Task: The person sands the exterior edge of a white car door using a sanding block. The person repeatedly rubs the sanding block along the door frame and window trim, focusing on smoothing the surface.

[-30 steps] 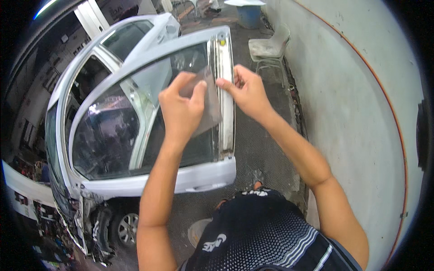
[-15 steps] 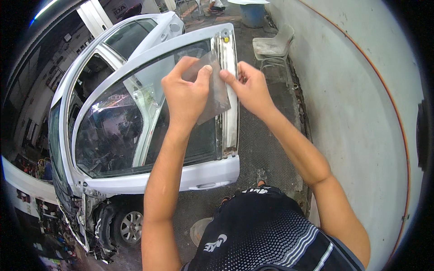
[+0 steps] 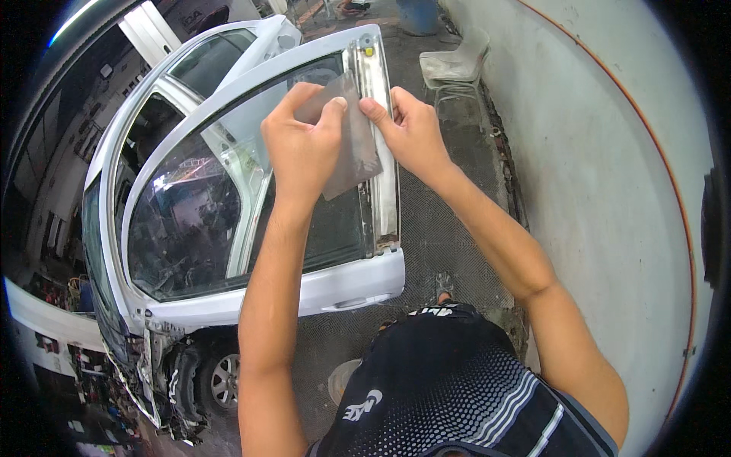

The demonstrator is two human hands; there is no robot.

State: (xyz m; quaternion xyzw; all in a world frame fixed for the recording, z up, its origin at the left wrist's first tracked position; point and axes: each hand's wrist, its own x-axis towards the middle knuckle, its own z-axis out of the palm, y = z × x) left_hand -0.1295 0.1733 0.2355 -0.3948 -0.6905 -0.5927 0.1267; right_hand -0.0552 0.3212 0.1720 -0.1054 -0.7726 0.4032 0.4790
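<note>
A thin grey rectangular sheet (image 3: 352,156) is held up in front of the open car door (image 3: 362,282). My left hand (image 3: 306,141) pinches it between thumb and fingers, the thumb lying on its near face. My right hand (image 3: 407,129) is closed, with the thumb at the sheet's upper right edge and the other fingers curled behind. Behind the hands runs the door's bare end edge (image 3: 387,209), worn and rust-marked, with a yellow spot near its top. Whether the sheet touches the door cannot be made out.
The silver car body (image 3: 126,164) stands at the left, its front end stripped around the wheel (image 3: 225,381). A dirty white chair (image 3: 457,61) and a blue drum (image 3: 417,17) are farther back. An orange hose (image 3: 632,114) runs along the right wall (image 3: 586,213).
The view has shifted slightly, so the door, chair and hands sit a little higher and farther left. The grip on the sheet looks the same.
</note>
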